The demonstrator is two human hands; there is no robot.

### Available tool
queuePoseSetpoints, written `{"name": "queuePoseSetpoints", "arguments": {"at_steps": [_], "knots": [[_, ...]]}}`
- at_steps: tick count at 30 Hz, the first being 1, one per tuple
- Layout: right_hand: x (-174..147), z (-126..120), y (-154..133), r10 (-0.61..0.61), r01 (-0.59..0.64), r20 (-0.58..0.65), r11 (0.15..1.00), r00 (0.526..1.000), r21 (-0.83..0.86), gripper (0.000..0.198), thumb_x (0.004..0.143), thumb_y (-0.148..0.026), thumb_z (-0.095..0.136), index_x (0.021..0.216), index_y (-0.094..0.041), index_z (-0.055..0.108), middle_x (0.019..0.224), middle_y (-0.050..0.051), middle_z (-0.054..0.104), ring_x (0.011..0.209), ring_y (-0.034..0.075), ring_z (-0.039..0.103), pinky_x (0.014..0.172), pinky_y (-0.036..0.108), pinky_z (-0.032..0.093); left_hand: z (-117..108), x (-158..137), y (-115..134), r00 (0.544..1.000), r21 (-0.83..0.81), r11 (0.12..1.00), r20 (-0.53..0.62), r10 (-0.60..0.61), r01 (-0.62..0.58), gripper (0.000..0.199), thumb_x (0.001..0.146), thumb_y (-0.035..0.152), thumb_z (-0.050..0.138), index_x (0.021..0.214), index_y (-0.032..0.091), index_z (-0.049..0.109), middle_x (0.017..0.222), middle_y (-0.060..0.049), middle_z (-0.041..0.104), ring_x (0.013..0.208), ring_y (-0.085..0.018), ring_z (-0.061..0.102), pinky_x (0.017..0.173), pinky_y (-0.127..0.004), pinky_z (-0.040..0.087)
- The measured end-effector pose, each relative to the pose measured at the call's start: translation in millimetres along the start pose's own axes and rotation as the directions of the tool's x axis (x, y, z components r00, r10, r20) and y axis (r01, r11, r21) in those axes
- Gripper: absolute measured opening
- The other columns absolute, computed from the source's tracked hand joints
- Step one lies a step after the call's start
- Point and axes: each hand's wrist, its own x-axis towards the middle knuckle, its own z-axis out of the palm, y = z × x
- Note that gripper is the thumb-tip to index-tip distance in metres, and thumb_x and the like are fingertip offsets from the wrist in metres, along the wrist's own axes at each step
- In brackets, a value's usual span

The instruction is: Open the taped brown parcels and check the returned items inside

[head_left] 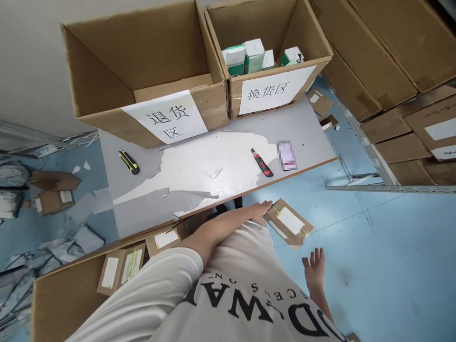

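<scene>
My left hand [261, 211] reaches across my body, its fingers at the upper left corner of a small cardboard box [304, 226], which it appears to grip. White labels and a strip of yellowish tape show on the box; it is tilted beyond the table's front edge, over the blue floor. Lower right of it, my right hand [314, 267] is open with fingers apart, holding nothing and not touching the box. On the worktable [317, 137] lie a red and black utility knife [262, 164], a yellow and black utility knife [128, 162] and a blurred phone-like object [287, 156].
Two large open cartons [210, 107] stand at the table's back; the right one holds several white and green boxes [254, 54]. Another big carton [67, 280] at lower left contains small parcels [121, 268]. Stacked cartons [399, 137] on a metal rack [388, 188] line the right side.
</scene>
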Motion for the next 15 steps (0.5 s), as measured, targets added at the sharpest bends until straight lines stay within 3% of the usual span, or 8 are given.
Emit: {"name": "queuePoseSetpoints", "arguments": {"at_steps": [2, 4, 5, 7, 8, 9, 12, 15], "knots": [[10.2, 10.7, 8.3, -0.013, 0.013, 0.009, 0.999, 1.000, 0.034, 0.036, 0.086, -0.036, 0.063, 0.121, -0.033, 0.056, 0.129, 0.007, 0.056, 0.118, 0.025, 0.056, 0.083, 0.041, 0.055, -10.7, -21.5, -13.3, 0.981, 0.022, 1.000, -0.191, 0.019, -0.015, 0.102, 0.070, 0.038, 0.067, 0.152, 0.012, 0.011, 0.157, -0.020, 0.023, 0.145, -0.031, 0.023, 0.117, -0.045, 0.022], [27.8, 30.1, 11.8, -0.027, 0.025, 0.020, 0.995, 0.999, 0.094, 0.052, 0.087, -0.037, 0.057, 0.137, -0.040, 0.042, 0.141, 0.008, 0.048, 0.129, 0.028, 0.049, 0.091, 0.049, 0.053, -27.4, -49.0, -29.9, 0.901, 0.095, 0.994, -0.434, -0.004, 0.050, 0.084, 0.079, 0.032, 0.060, 0.151, 0.016, 0.021, 0.157, -0.015, 0.024, 0.147, -0.028, 0.019, 0.120, -0.046, 0.011], [37.6, 42.1, 11.2, -0.037, 0.032, 0.033, 0.989, 0.999, 0.144, 0.064, 0.085, -0.040, 0.056, 0.144, -0.040, 0.030, 0.148, 0.009, 0.041, 0.135, 0.030, 0.043, 0.095, 0.053, 0.050, -37.8, -63.5, -39.8, 0.819, 0.105, 0.981, -0.568, -0.077, 0.164, 0.075, 0.082, 0.030, 0.056, 0.150, 0.018, 0.025, 0.158, -0.014, 0.023, 0.148, -0.028, 0.014, 0.120, -0.049, 0.007], [55.6, 66.3, 5.3, -0.075, 0.052, 0.080, 0.965, 0.994, 0.258, 0.086, 0.080, -0.045, 0.056, 0.151, -0.032, 0.010, 0.156, 0.016, 0.027, 0.141, 0.033, 0.034, 0.102, 0.058, 0.043, -60.9, -90.9, -62.7, 0.526, -0.058, 0.883, -0.784, -0.329, 0.466, 0.069, 0.085, 0.029, 0.054, 0.148, 0.015, 0.030, 0.159, -0.018, 0.016, 0.149, -0.034, 0.003, 0.117, -0.059, 0.005], [62.7, 76.7, 0.6, -0.105, 0.066, 0.113, 0.950, 0.988, 0.305, 0.091, 0.079, -0.048, 0.057, 0.152, -0.029, 0.006, 0.157, 0.018, 0.024, 0.141, 0.033, 0.033, 0.104, 0.057, 0.041, -72.3, -102.4, -75.0, 0.380, -0.180, 0.810, -0.812, -0.442, 0.558, 0.066, 0.085, 0.025, 0.054, 0.147, 0.015, 0.032, 0.159, -0.019, 0.015, 0.148, -0.037, 0.000, 0.114, -0.065, 0.007], [68.2, 85.2, -4.8, -0.136, 0.080, 0.146, 0.938, 0.980, 0.336, 0.093, 0.078, -0.050, 0.057, 0.152, -0.027, 0.006, 0.157, 0.019, 0.022, 0.141, 0.033, 0.033, 0.106, 0.055, 0.040, -82.6, -111.8, -86.9, 0.307, -0.270, 0.761, -0.797, -0.520, 0.590, 0.061, 0.086, 0.020, 0.052, 0.144, 0.016, 0.036, 0.158, -0.019, 0.017, 0.148, -0.038, 0.003, 0.112, -0.068, 0.011], [76.5, 99.1, -22.1, -0.200, 0.112, 0.232, 0.932, 0.952, 0.344, 0.089, 0.079, -0.054, 0.057, 0.152, -0.026, 0.014, 0.156, 0.018, 0.025, 0.140, 0.031, 0.037, 0.108, 0.051, 0.040, -100.8, -125.2, -111.4, 0.436, -0.345, 0.803, -0.700, -0.565, 0.486, 0.038, 0.083, 0.007, 0.048, 0.119, 0.009, 0.060, 0.142, -0.025, 0.043, 0.139, -0.039, 0.032, 0.109, -0.062, 0.029], [79.1, 104.3, -40.0, -0.211, 0.102, 0.272, 0.925, 0.939, 0.366, 0.088, 0.079, -0.055, 0.060, 0.151, -0.027, 0.019, 0.155, 0.017, 0.030, 0.138, 0.030, 0.040, 0.108, 0.050, 0.040, -93.5, -113.4, -101.9, 0.537, -0.338, 0.865, -0.681, -0.498, 0.372, 0.026, 0.083, 0.007, 0.048, 0.100, 0.009, 0.067, 0.119, -0.021, 0.061, 0.124, -0.032, 0.051, 0.108, -0.051, 0.037]]}}
